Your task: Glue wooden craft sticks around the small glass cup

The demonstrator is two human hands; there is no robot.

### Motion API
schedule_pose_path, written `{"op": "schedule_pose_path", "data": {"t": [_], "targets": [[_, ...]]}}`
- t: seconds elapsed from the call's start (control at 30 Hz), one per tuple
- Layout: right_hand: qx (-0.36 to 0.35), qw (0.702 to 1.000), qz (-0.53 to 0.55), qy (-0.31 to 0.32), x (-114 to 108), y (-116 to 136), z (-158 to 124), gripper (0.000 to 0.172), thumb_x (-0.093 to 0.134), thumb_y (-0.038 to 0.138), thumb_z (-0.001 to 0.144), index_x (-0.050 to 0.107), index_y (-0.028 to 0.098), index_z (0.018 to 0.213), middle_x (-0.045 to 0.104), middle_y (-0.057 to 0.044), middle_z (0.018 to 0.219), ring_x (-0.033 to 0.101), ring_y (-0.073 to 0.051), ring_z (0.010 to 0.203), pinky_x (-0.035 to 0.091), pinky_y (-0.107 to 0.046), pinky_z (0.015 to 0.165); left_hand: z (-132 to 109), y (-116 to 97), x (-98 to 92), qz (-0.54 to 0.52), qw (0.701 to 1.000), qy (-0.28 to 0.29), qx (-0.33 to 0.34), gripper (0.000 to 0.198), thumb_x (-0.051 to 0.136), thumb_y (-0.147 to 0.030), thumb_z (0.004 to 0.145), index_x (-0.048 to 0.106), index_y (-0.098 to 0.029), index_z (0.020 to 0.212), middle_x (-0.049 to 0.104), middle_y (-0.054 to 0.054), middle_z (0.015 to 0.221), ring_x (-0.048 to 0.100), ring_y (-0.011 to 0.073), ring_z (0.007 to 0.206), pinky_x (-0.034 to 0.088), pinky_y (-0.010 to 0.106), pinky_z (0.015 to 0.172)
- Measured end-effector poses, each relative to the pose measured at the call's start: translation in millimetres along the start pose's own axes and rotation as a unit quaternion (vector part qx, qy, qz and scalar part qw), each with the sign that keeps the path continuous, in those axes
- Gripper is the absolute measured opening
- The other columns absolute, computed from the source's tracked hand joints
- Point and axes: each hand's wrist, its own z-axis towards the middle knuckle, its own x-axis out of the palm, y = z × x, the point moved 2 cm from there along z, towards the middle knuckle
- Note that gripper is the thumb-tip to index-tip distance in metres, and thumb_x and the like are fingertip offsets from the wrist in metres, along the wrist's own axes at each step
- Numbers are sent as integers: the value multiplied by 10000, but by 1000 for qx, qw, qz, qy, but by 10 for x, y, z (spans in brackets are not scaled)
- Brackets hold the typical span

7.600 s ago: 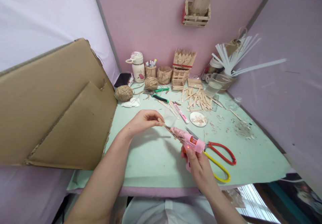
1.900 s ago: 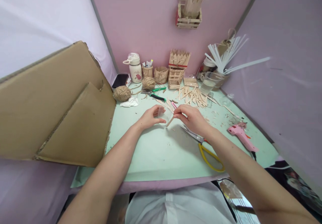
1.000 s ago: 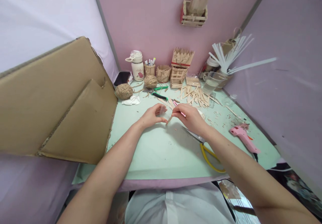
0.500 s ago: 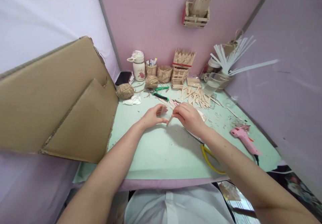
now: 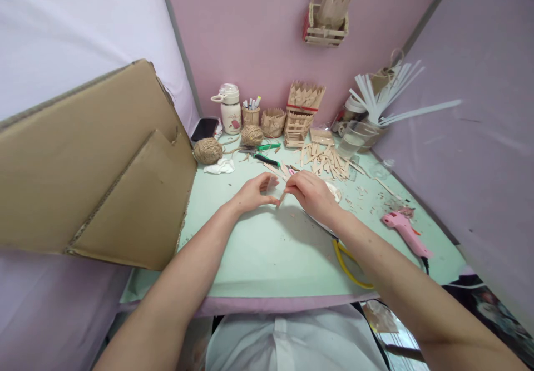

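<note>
My right hand pinches a short wooden craft stick between thumb and fingertips, above the pale green table. The stick slants down to the left. My left hand is curved with thumb and fingers apart, and its thumb tip is at the stick's lower end. Under my right forearm lies a tool with a yellow handle; its far part is mostly hidden. Just beyond my hands are green-and-black pliers and a heap of loose craft sticks.
Cardboard panels stand along the left side. Twine balls, a bottle and a stick-built holder line the back. At right are a plastic cup, white glue sticks and a pink glue gun.
</note>
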Motion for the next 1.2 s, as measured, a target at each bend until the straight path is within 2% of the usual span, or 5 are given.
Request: {"op": "schedule_pose_path", "data": {"t": [0.23,0.5,0.77,1.07,1.2], "targets": [[1,1000,4,-4,16,-17,9,225,456,340,981,561,226,817,630,-67,781,558,-215,759,463,-344,696,-14,-15,8,22,1000,4,7,583,848,-333,602,544,-179,1075,631,88,1144,616,227,1091,476,416,986],[11,1000,14,1,30,-42,2,227,452,341,979,562,228,816,633,-71,776,564,-227,763,455,-347,694,-63,-183,32,163,986,-15,30,475,750,-325,667,546,-172,1067,640,59,1032,623,202,941,515,338,868],[2,1000,7,-2,30,-43,14,211,465,331,979,555,232,816,636,-61,769,572,-216,761,456,-336,689,-62,-195,37,198,979,-17,40,463,721,-339,676,550,-180,1075,634,36,982,606,182,862,509,305,800],[28,999,38,2,-9,-17,33,182,491,306,967,551,230,813,624,-53,772,561,-213,764,455,-342,700,-69,-190,63,158,987,-16,31,502,728,-315,665,541,-166,1106,637,56,1028,619,203,923,515,339,864],[54,997,46,5,-27,-17,46,158,512,271,955,539,229,806,612,-48,778,562,-208,763,445,-331,693,-66,-139,73,147,989,3,12,692,746,-338,666,460,-170,1274,619,99,1193,608,248,1082,486,377,960]]}}
